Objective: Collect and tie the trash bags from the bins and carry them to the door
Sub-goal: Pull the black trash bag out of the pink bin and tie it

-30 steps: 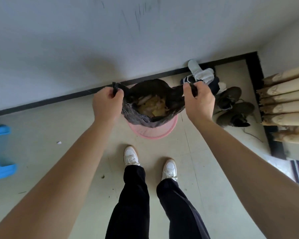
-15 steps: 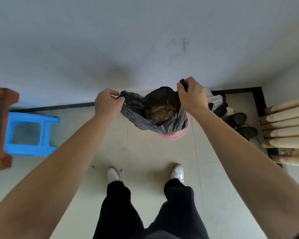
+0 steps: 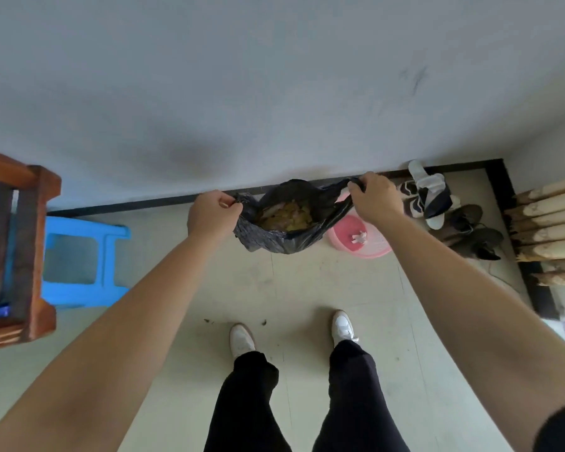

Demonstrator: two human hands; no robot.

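Hands, left (image 3: 211,214) and right (image 3: 375,199), each grip clamped on black bag (image 3: 287,241) rim (mouth open), beside pink bin (image 3: 371,244).

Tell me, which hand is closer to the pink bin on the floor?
Right. The right hand grips the black bag just above the pink bin, while the left hand holds the bag's far side, well left of it.

Bare forearms, black trousers (image 3: 349,402), white sneakers (image 3: 342,326) (a dark sleeve edge).

Tiled floor (image 3: 307,288) bears pink bin (image 3: 362,243), blue stool (image 3: 85,262), shoes (image 3: 463,230).
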